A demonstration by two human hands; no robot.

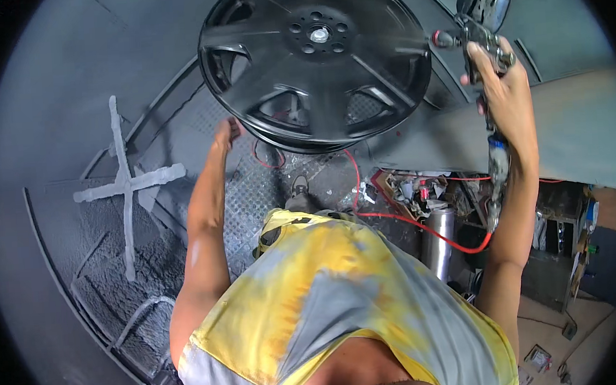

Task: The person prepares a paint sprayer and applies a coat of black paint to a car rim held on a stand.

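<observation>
Found the black wheel (318, 66) face up at the top centre of the view. Grips a spray gun (480, 39) in the right hand (510, 95), with the nozzle (442, 39) just beside the wheel's right edge. Curls the left hand (229, 132) at the near-left edge; cannot tell whether clamped or merely touching. Advisable: hold nozzle distance constant, overlap passes evenly, reach between the spokes (327, 106), keep the red hose (467, 250) clear.

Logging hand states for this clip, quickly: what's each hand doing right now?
Left hand: fingers curled beside the black wheel's lower-left edge; whether it grips anything cannot be told.
Right hand: closed, holding the spray gun.
</observation>
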